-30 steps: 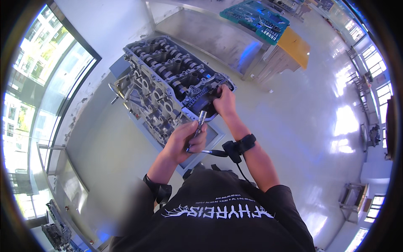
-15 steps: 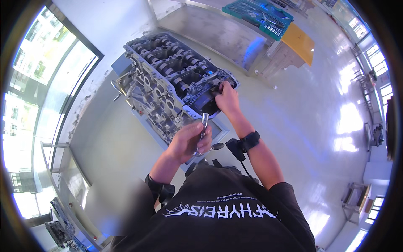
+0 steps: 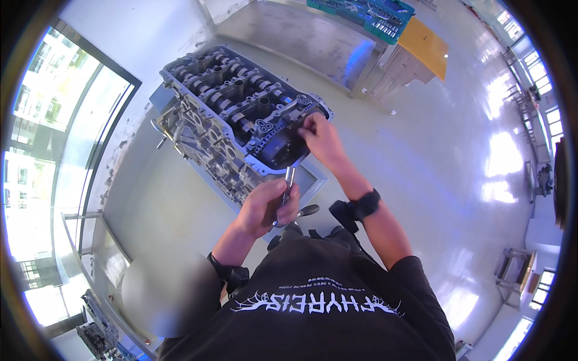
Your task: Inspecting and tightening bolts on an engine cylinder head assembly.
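Note:
An engine (image 3: 208,123) with its camshafts exposed stands at an angle in front of me. My left hand (image 3: 265,207) is closed round a chrome socket wrench (image 3: 290,175), its socket end pointing up, just short of the engine's near end. At that same end, my right hand (image 3: 323,141) is beside the timing chain (image 3: 265,139) and the dark opening there. Its thumb and fingers are bent together in a pinch; anything between them is hidden.
Beneath the engine is a grey stand (image 3: 312,180), with a dark-ended handle (image 3: 308,210) near my body. Beyond is a metal bench (image 3: 283,36) with a green socket set (image 3: 385,23) and a yellow board (image 3: 424,45). A metal-framed table (image 3: 90,231) stands left.
The engine and bench sit slightly further left and higher in view. My right hand has drawn back a little from the engine's end. My left hand still holds the socket wrench.

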Motion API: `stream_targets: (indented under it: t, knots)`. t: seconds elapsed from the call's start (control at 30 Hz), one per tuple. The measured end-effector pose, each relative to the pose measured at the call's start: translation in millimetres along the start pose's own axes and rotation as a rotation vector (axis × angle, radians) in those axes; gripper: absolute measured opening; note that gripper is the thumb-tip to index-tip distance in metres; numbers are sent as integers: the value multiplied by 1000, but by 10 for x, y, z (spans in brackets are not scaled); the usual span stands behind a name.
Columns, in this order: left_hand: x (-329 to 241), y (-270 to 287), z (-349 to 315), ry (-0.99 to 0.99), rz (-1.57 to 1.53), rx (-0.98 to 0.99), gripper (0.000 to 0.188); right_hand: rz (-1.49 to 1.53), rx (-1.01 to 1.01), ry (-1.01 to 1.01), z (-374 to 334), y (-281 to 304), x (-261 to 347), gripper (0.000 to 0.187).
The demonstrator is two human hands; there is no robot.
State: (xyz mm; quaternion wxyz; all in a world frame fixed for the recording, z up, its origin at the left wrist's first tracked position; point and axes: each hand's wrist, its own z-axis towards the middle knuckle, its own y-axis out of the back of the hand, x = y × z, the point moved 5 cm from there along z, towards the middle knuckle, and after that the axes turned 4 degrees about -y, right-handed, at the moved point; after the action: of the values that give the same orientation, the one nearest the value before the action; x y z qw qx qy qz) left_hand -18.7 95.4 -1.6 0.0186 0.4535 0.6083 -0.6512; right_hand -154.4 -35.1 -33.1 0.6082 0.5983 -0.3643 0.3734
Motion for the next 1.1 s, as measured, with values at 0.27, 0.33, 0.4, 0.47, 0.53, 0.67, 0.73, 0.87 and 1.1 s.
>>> stream_targets:
  t: [0.27,0.33,0.4,0.47,0.53,0.67,0.73,0.87,1.1]
  knots:
    - [393,-312,565,-316,-256,-144,29,336,1017,-484,-1313,794,-799,34]
    - [599,-422,820,-414,-477,-195,28,515,1170,-543,-1415,764,-784,39]
    - [663,-455,946,-452,-476,-92,26,1226,992,-576,-1228,674,-767,51]
    - [769,-524,1092,-494,-482,-307,25,1264,991,-413,-1067,735,-771,56]
    - [733,-513,1097,-576,-476,-326,25,1137,943,-435,-998,861,-669,56]
    - [761,-605,1072,-577,-72,-499,26,1029,807,-463,-973,890,-616,51]
    - [647,-593,1047,-623,160,-650,26,977,786,-395,-829,902,-590,48]
    - [625,-106,1025,-638,62,-618,25,1156,836,-536,-548,929,-322,28]
    - [473,-2,1067,-480,2,-603,31,818,692,-544,-157,752,-343,13]
